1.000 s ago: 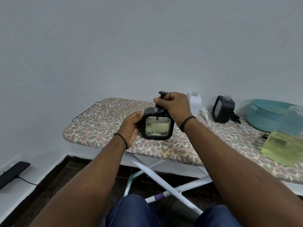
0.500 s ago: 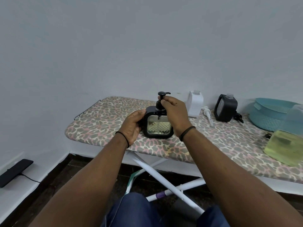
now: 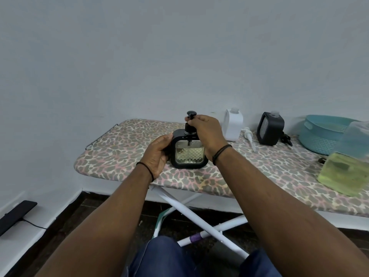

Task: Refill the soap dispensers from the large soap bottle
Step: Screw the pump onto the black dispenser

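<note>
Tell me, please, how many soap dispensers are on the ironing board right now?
3: a black dispenser held in both hands at the front, a white dispenser by the wall without its pump, and another black dispenser to its right. None appear hidden.

The soap dispenser between my hands is black, its clear window cut in a diamond pattern over pale yellow soap. The surface wears a leopard print of grey spots on cream with pink. Behind stand a white dispenser and a second black dispenser. The basket is teal. The large soap bottle is clear, holding yellow-green soap. Black bands circle both my wrists.
</note>
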